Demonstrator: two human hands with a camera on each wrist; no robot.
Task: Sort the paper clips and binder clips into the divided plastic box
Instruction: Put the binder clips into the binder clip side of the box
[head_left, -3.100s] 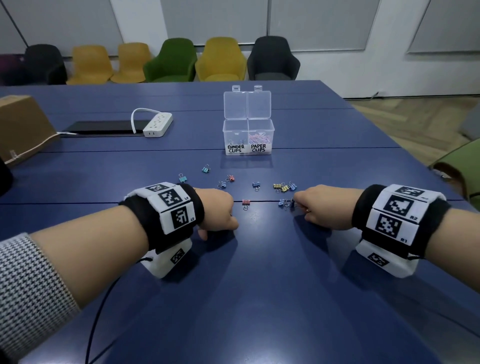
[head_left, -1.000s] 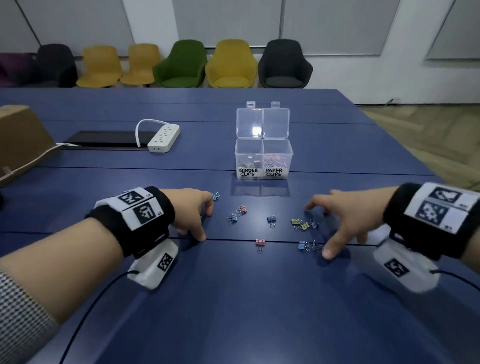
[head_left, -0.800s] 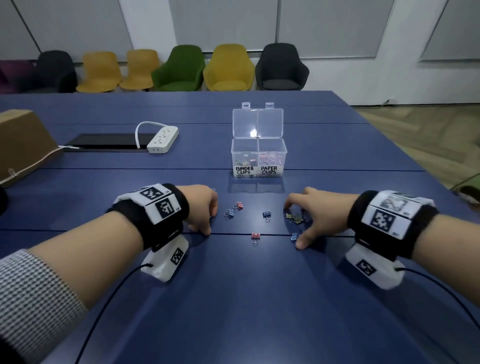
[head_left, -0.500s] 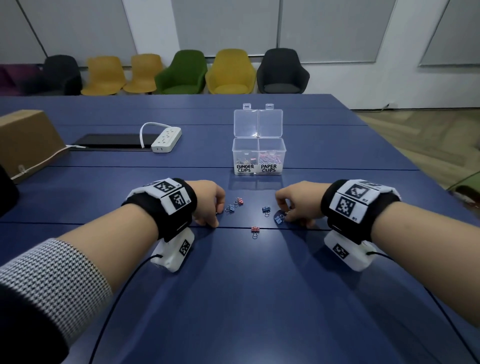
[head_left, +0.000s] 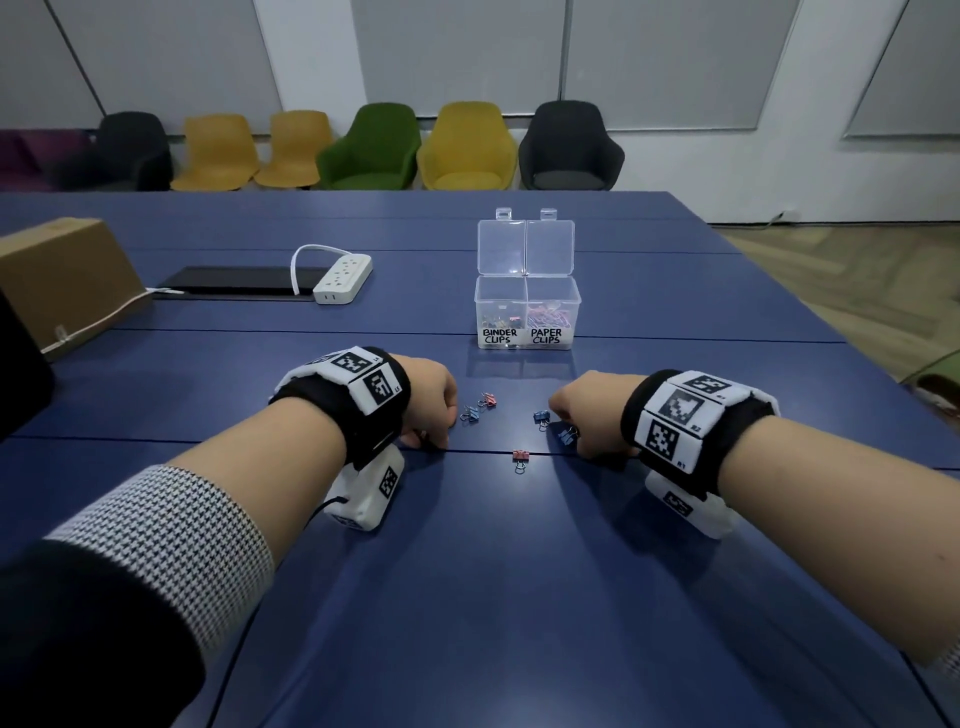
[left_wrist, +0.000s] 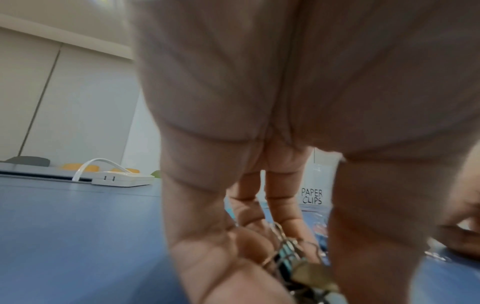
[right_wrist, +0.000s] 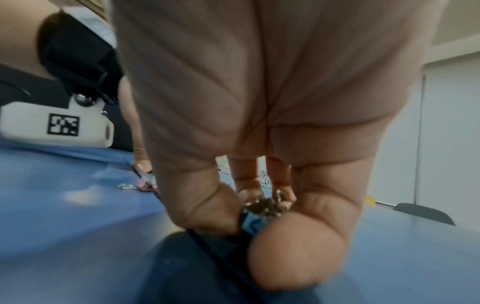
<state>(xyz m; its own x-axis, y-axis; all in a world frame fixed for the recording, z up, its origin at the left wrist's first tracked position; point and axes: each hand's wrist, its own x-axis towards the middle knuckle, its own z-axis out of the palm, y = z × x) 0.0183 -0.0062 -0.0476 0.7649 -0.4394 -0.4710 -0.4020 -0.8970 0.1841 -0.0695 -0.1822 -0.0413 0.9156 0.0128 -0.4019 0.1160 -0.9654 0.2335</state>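
The clear divided box (head_left: 527, 291) stands open mid-table, its left cell labelled BINDER CLIPS and its right cell PAPER CLIPS, both partly filled. My left hand (head_left: 441, 423) rests on the table with fingers curled; in the left wrist view it holds a bunch of binder clips (left_wrist: 298, 261). My right hand (head_left: 569, 421) is curled too, and the right wrist view shows it gripping several binder clips (right_wrist: 261, 207). Loose binder clips lie between the hands: a bluish one (head_left: 470, 414), a red one (head_left: 488, 400), two blue ones (head_left: 541, 417) (head_left: 567, 434), and a red one (head_left: 520, 457) nearest me.
A white power strip (head_left: 343, 278) and a flat black panel (head_left: 234, 280) lie at the back left. A cardboard box (head_left: 67, 275) sits at the left edge. Chairs (head_left: 467, 148) line the far wall. The table's right edge (head_left: 831, 332) runs close past my right arm.
My right hand went from spread fingers to a curled grip and slid left over the yellow and blue clips. The left hand shifted right; the teal clips near it are off the table.
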